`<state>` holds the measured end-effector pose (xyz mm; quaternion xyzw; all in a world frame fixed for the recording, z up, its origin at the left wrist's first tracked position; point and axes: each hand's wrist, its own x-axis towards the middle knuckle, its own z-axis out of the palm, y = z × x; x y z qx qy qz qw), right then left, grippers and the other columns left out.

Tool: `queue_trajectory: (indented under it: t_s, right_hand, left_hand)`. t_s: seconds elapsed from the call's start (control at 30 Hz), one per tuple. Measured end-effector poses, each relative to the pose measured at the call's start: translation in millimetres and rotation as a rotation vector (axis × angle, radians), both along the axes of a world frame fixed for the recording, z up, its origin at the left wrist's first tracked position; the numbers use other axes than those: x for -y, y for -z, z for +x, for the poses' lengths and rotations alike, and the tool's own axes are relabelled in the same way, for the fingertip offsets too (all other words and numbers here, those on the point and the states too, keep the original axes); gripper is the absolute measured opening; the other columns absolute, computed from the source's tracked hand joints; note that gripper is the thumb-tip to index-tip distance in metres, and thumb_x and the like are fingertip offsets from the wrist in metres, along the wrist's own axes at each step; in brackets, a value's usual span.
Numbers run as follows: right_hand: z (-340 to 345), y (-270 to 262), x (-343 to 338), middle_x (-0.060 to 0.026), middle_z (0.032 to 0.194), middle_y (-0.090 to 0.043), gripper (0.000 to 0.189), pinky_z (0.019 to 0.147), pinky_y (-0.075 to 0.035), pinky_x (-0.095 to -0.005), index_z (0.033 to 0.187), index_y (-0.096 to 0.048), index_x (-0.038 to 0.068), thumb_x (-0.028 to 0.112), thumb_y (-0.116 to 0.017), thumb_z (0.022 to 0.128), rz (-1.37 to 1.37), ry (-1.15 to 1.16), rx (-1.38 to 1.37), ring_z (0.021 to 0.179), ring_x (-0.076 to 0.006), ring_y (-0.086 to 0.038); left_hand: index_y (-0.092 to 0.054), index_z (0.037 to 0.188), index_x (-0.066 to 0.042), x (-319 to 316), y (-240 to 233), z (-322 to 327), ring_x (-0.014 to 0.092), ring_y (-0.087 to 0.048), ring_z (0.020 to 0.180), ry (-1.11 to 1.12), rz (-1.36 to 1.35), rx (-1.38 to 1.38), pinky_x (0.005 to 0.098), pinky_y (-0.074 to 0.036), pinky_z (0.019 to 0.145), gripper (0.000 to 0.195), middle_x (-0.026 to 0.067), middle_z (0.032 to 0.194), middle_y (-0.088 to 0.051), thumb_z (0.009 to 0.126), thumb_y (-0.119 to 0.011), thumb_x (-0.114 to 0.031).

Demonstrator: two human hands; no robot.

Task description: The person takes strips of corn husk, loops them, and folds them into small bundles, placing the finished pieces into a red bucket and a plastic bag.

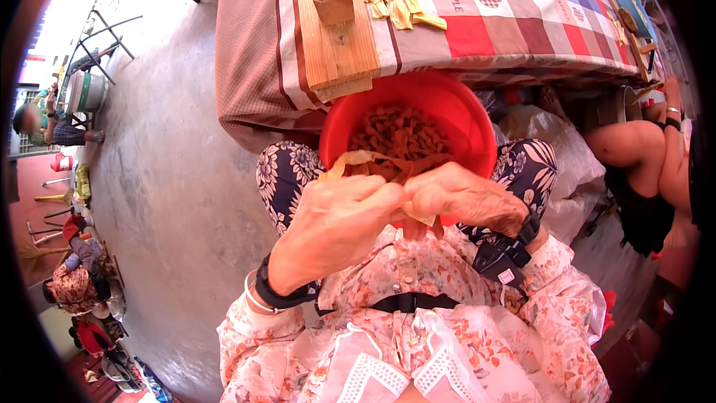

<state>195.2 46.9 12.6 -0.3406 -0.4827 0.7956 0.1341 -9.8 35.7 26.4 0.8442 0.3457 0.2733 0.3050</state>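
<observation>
Both hands meet over the near rim of a red plastic basin (475,117), which sits between the knees. My left hand (341,218), on the picture's left, has its fingers curled on a thin pale yellowish strip (358,158) that trails over the basin. Touching it, my right hand (464,196) pinches the same or a similar strip; a short piece (418,214) pokes out below the fingers. Inside the basin lies a heap of small twisted or knotted pieces (400,131), with longer loose strips near the hands. The fingertips are partly hidden.
A checked cloth covers the table (470,33) ahead. On it stand a wooden block device (338,39) and folded yellow pieces (400,8). A translucent plastic sack (565,162) lies at the right beside a seated person (643,151). Other people sit far left.
</observation>
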Motion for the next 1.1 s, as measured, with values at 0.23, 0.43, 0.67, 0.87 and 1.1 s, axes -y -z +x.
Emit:
queue_trajectory:
  t_s: [0.23, 0.43, 0.67, 0.87, 1.1]
  right_hand:
    - [1.7, -7.2, 23.2, -0.0005, 0.055, -0.052, 0.03, 0.04, -0.033, -0.0185, 0.073, -0.059, 0.003, 0.028, -0.052, 0.088, -0.253, 0.18, 0.047, 0.045, -0.005, -0.045]
    - [6.6, -15.9, 34.0, 0.0036, 0.055, -0.047, 0.022, 0.044, -0.033, -0.0186, 0.074, -0.058, 0.002, 0.019, -0.053, 0.087, -0.101, 0.262, 0.054, 0.049, -0.0033, -0.042]
    - [13.4, -10.0, 32.3, -0.0111, 0.057, -0.051, 0.02, 0.05, -0.039, -0.0305, 0.08, -0.059, -0.003, 0.017, -0.058, 0.083, 0.503, 0.099, 0.249, 0.05, -0.0172, -0.047]
    - [14.3, -2.0, 34.1, -0.0143, 0.077, -0.059, 0.025, 0.062, -0.045, -0.0361, 0.095, -0.058, 0.001, 0.017, -0.063, 0.077, 0.799, 0.162, 0.224, 0.07, -0.0294, -0.057]
    - [1.8, -5.3, 36.1, -0.0146, 0.078, -0.059, 0.021, 0.059, -0.045, -0.036, 0.094, -0.057, 0.0, 0.016, -0.059, 0.081, 0.841, 0.088, 0.209, 0.065, -0.0311, -0.055]
  left_hand:
    - [-0.062, 0.091, -0.005, 7.2, 25.5, 4.6, 0.025, -0.055, 0.055, -0.017, -0.276, 0.174, 0.0299, -0.043, 0.05, 0.018, 0.0115, 0.065, -0.054, 0.074, -0.061, -0.001]
    - [-0.063, 0.096, 0.002, 15.3, 18.3, -14.5, 0.002, -0.037, 0.054, -0.067, -1.088, 0.382, 0.0175, -0.029, 0.047, 0.037, -0.0055, 0.063, -0.046, 0.093, -0.047, -0.032]
    - [-0.066, 0.086, 0.002, 20.6, 3.1, -8.4, 0.002, -0.045, 0.067, -0.104, -1.279, 0.354, 0.0188, -0.037, 0.056, 0.021, -0.0047, 0.072, -0.055, 0.087, -0.059, -0.018]
    - [-0.065, 0.081, 0.004, 29.4, -1.0, -7.9, 0.003, -0.043, 0.06, -0.179, -1.109, 0.299, 0.0195, -0.036, 0.051, 0.022, -0.0025, 0.063, -0.053, 0.085, -0.061, -0.018]
    - [-0.064, 0.08, 0.002, 23.3, 2.4, -1.4, 0.003, -0.041, 0.055, -0.102, -0.852, 0.206, 0.021, -0.034, 0.046, 0.021, -0.0036, 0.058, -0.048, 0.086, -0.06, -0.018]
